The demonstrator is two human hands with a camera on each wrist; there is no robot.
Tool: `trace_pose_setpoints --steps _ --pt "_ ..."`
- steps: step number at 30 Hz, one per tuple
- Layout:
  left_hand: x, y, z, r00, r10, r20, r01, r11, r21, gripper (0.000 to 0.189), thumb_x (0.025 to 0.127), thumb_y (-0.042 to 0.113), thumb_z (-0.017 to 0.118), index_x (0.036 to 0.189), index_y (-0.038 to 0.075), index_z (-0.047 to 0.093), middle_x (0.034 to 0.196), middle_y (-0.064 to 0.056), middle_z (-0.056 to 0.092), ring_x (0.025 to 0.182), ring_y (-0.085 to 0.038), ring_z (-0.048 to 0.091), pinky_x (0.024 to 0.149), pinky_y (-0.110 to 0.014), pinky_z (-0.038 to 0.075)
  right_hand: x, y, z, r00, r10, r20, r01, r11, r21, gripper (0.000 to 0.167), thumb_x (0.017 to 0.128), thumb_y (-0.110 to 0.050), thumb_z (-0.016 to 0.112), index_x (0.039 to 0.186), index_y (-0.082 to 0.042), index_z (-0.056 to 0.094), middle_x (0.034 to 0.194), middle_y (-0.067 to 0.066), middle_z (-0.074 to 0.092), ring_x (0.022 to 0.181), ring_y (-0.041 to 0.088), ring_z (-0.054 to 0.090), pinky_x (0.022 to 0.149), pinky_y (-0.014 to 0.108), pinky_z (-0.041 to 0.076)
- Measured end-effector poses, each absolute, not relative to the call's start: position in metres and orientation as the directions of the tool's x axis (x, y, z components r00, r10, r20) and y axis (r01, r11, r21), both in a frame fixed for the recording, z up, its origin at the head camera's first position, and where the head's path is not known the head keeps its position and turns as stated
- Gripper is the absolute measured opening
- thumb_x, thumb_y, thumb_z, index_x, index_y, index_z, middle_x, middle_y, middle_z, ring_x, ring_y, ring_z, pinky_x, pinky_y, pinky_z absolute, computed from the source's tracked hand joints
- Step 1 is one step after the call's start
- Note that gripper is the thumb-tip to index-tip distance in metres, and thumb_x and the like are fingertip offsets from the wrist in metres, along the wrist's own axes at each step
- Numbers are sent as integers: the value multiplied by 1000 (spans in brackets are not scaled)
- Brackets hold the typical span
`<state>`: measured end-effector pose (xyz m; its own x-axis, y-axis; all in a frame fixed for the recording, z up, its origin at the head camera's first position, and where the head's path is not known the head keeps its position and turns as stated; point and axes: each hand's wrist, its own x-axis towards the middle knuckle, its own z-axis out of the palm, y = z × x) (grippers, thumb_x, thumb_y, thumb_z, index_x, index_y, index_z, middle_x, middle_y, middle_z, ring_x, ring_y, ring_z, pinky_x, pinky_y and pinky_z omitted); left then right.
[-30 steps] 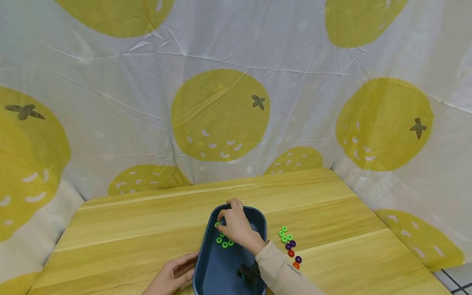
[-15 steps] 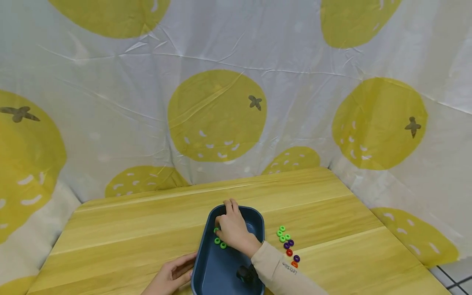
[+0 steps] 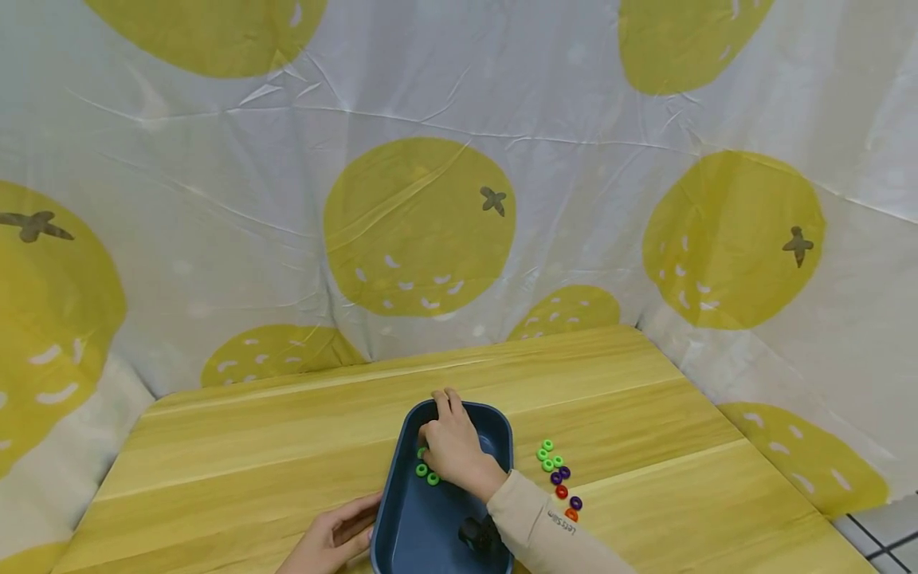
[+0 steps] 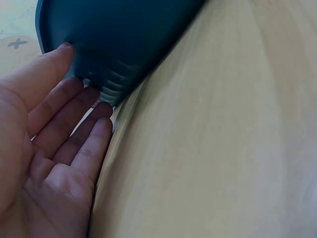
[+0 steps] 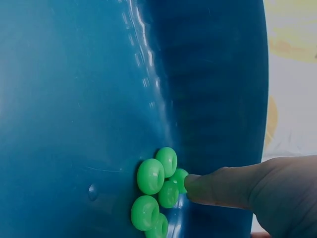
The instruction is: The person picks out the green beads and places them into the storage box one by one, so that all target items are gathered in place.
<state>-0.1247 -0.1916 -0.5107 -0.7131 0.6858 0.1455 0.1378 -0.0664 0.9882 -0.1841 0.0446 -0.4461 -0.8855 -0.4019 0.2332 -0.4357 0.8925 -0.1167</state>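
Note:
A dark blue rectangular tray [image 3: 423, 526] stands on the wooden table. Inside it, near its left wall, lie several green ring-shaped beads [image 5: 150, 176], bunched where floor meets wall. My right hand [image 3: 456, 453] reaches into the far part of the tray, two fingers stretched toward the far rim. In the right wrist view, one straight finger [image 5: 223, 187] touches a green bead from the side; the other fingers are mostly hidden. My left hand [image 4: 59, 124] rests its fingertips and thumb against the tray's outer left wall, fingers only slightly bent.
Right of the tray, green beads [image 3: 548, 455], purple beads [image 3: 564, 473], a red bead [image 3: 562, 492] and an orange bead [image 3: 571, 515] lie loose on the table [image 3: 645, 414]. A black object [image 3: 475, 534] shows at my right sleeve. A fruit-patterned curtain [image 3: 574, 159] hangs behind.
My right hand has moved slightly toward me inside the tray, and its fingers now cover more of the green beads. The view has shifted a little; the left hand stays at the tray.

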Motion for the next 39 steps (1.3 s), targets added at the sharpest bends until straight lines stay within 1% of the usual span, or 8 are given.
trace_pose_setpoints --steps 6,9,13,16,18,26,33,39 --pt "-124 -192 -511 -717 686 121 120 -50 992 52 105 5 45 142 -26 24 141 -52 25 122 10 49 98 -13 45 -186 45 -448 -885 -406 226 -437 893 -109 4 83 -21 79 84 -18 80 144 21 46 138 42 36 108 47 44" --pt "-125 -191 -510 -726 680 100 113 -25 993 53 106 6 45 143 -25 25 141 -53 23 121 11 49 98 -12 45 -188 47 -447 -888 -399 228 -437 887 -149 6 84 -23 79 87 -18 80 144 22 47 137 42 36 107 48 44" --pt "-125 -190 -511 -733 676 79 94 -15 995 53 106 8 45 143 -24 26 143 -51 25 120 11 50 97 -12 45 -191 53 -436 -908 -353 226 -416 826 -381 8 88 -24 77 90 -16 78 145 23 45 138 43 35 102 52 47" --pt "-126 -189 -512 -735 676 63 77 -10 997 53 106 9 45 145 -22 26 144 -48 25 122 9 50 98 -13 44 -195 65 -422 -911 -286 298 -409 727 -552 6 89 -19 76 86 -14 76 143 25 47 135 45 38 100 58 46" --pt "-126 -189 -512 -737 673 61 76 -8 997 53 106 9 46 145 -21 27 145 -47 26 122 9 50 99 -12 44 -198 75 -412 -902 -233 364 -419 675 -607 8 89 -15 75 82 -13 74 141 26 49 132 47 42 100 61 44" --pt "-124 -191 -511 -724 671 159 155 -66 986 50 104 3 46 142 -24 29 140 -52 27 124 7 49 99 -12 43 -194 128 -391 -888 -20 459 -356 660 -661 8 87 -13 76 82 -7 74 136 26 54 124 50 49 98 65 42" --pt "-124 -191 -509 -746 656 113 120 -34 992 50 104 4 48 144 -20 30 143 -47 29 124 6 50 100 -13 43 -177 187 -424 -902 169 398 -197 658 -726 9 87 -10 75 85 -2 72 136 25 55 128 50 45 103 67 37" --pt "-125 -192 -509 -749 654 109 126 -21 992 50 104 5 48 145 -18 32 143 -47 30 125 5 50 100 -13 43 -163 220 -453 -931 178 318 -122 669 -733 9 88 -8 74 85 0 71 138 29 51 128 54 42 104 70 33"
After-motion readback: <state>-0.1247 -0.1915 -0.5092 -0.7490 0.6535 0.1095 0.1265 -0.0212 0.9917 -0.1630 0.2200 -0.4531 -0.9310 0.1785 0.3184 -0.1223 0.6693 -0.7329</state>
